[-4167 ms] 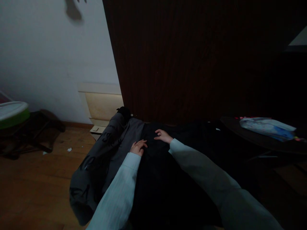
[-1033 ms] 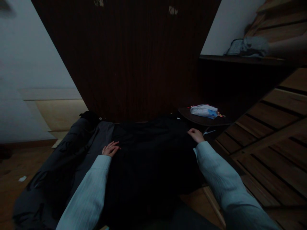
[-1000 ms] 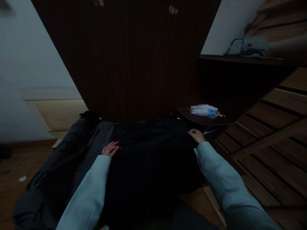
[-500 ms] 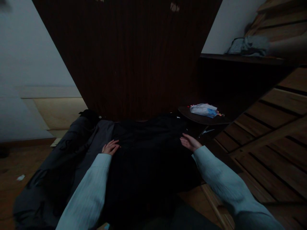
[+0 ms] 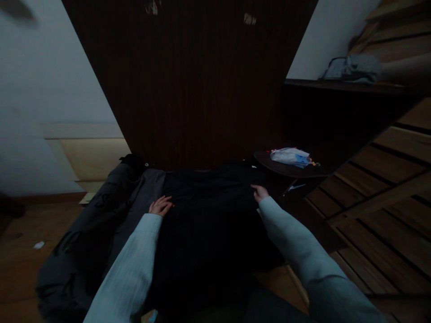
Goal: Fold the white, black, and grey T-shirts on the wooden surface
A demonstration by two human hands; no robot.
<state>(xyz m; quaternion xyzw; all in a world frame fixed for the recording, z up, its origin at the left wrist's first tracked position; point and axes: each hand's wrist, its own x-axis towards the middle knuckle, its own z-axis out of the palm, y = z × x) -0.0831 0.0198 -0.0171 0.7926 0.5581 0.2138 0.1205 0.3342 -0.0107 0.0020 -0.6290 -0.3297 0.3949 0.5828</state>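
Loosely spread and laid flat, the fingers of the left hand (image 5: 161, 206) rest palm-down on the black garment (image 5: 212, 215) close to its left edge, pinching nothing. Across the cloth, the right hand (image 5: 260, 193) sits at the garment's right edge with its fingers pointing inward toward the middle. Whether they are closed on a fold of the fabric or only touching it cannot be told in the dim light. The garment lies spread out between the two hands. Its long axis runs away from the person toward the dark wood panel (image 5: 202, 89) that stands upright behind its far end. Each hand therefore has one side edge under it, and the right hand reaches a little farther up the cloth than the left. What carries the garment is hidden beneath it. Touching the black garment's left edge, a grey garment (image 5: 101, 220) drapes down toward the floor (image 5: 20, 264), where a paper scrap (image 5: 38, 245) lies well apart to the left. Beyond the grey garment, left of the black one's far end, a pale board (image 5: 90, 157) leans at the wall. Just beside the black garment's far right corner stands a round surface (image 5: 289, 170) bearing a plastic bag (image 5: 291, 157), and farther right run wooden slats (image 5: 380, 179).
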